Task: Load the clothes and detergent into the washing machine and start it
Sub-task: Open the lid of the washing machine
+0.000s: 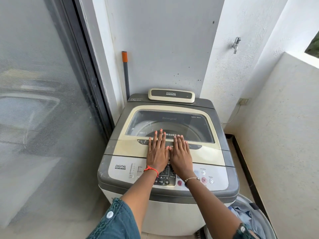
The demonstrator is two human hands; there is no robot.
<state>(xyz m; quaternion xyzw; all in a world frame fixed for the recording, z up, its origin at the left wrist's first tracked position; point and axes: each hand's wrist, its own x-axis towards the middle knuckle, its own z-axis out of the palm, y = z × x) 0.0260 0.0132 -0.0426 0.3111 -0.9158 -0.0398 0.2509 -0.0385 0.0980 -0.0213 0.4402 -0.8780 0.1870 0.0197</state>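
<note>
A top-loading washing machine (120, 149) stands in the corner with its cream lid (205, 154) down flat. My left hand (157, 151) and my right hand (181, 153) lie side by side on the lid's front part, palms down, fingers straight, reaching onto the glass window (188, 125). The control panel (215, 175) with its buttons lies under my wrists. At the bottom right, a grey tub (265, 219) holds blue clothes (245, 214). No detergent container is in view.
A grey pole with an orange grip (125, 69) leans in the corner behind the machine. A tap (236, 44) juts from the right wall, and a low white wall (284, 118) closes the right side. A mesh sliding door (43, 100) fills the left.
</note>
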